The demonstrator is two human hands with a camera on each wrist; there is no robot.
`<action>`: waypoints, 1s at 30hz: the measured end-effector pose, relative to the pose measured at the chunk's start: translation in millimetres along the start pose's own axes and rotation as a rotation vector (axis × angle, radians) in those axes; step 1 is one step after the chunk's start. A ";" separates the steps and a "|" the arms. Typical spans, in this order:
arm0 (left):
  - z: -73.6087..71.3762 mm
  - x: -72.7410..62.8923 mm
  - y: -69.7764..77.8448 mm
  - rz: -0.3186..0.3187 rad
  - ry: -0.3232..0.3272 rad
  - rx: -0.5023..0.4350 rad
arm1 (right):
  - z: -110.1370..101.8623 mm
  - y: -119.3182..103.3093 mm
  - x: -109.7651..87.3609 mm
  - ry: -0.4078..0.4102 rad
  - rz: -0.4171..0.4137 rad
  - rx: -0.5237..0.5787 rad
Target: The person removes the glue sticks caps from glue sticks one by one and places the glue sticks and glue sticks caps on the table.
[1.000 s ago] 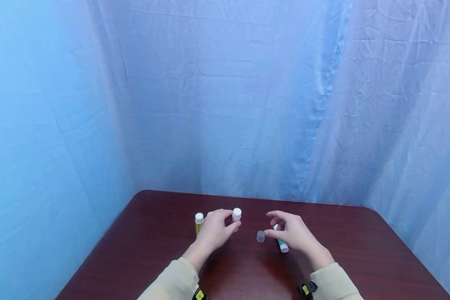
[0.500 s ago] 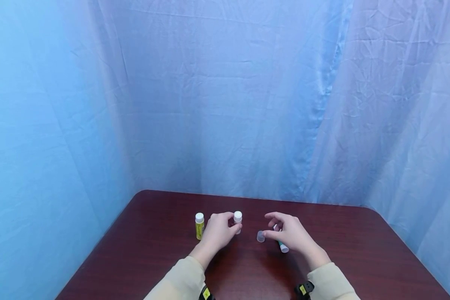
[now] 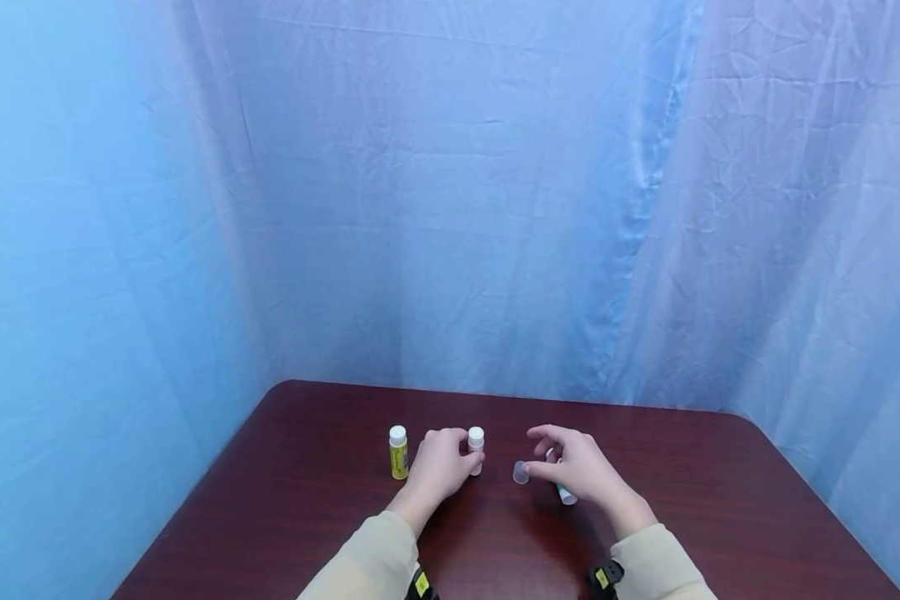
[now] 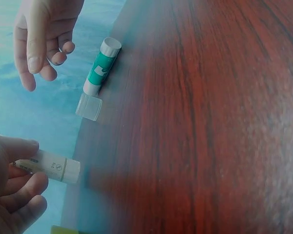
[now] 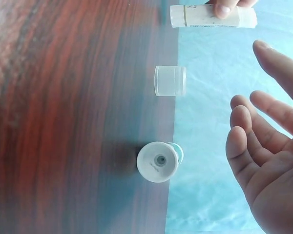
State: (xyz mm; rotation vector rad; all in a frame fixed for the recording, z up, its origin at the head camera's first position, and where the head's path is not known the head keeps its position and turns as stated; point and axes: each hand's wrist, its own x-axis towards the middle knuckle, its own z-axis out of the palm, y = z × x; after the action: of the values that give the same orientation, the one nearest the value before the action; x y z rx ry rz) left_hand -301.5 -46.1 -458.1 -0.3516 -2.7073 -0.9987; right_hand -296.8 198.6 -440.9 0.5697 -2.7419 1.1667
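My left hand (image 3: 437, 462) pinches a white glue stick (image 3: 476, 460) between thumb and fingers. The stick is upright, its base close over the table. In the left wrist view, printing and a thin band show on the white glue stick (image 4: 51, 165). My right hand (image 3: 581, 465) hovers with relaxed, spread fingers and holds nothing. Beneath it lies a green and white glue stick (image 4: 101, 67), partly hidden by the hand in the head view. A clear cap (image 5: 170, 81) stands beside that stick, between the two hands.
A yellow glue stick (image 3: 398, 454) with a white top stands upright left of my left hand. The dark red wooden table (image 3: 330, 517) has its far edge close to blue curtains (image 3: 450, 208), which also hang at both sides.
My left hand has lowered the white glue stick towards the table and shifted slightly right, uncovering the yellow glue stick. The right hand has drifted slightly left, fingers still loose.
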 end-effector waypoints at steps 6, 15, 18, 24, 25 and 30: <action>2.4 0.7 0.4 -0.018 -0.025 0.007 | 3.3 -0.4 0.8 0.000 -0.008 -0.006; 2.4 0.2 1.8 -0.042 -0.032 0.012 | 4.0 0.0 0.6 -0.006 0.006 0.005; 2.4 0.3 2.6 -0.042 -0.030 0.022 | 3.2 -1.1 -0.7 -0.011 0.009 0.009; 2.6 0.2 2.7 -0.046 -0.026 0.036 | 2.4 -2.6 -2.1 -0.011 0.013 0.009; 2.8 0.2 2.7 -0.053 -0.029 0.035 | 2.5 -2.4 -2.0 -0.011 0.013 0.006; 2.3 0.0 2.5 -0.080 -0.039 0.012 | 1.9 -2.2 -2.0 -0.008 0.019 -0.004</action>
State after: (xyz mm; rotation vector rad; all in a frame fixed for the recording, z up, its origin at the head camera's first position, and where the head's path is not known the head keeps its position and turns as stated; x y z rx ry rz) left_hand -301.1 -42.7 -458.3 -0.2651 -2.7811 -1.0068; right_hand -294.0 196.5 -441.2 0.5508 -2.7615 1.1654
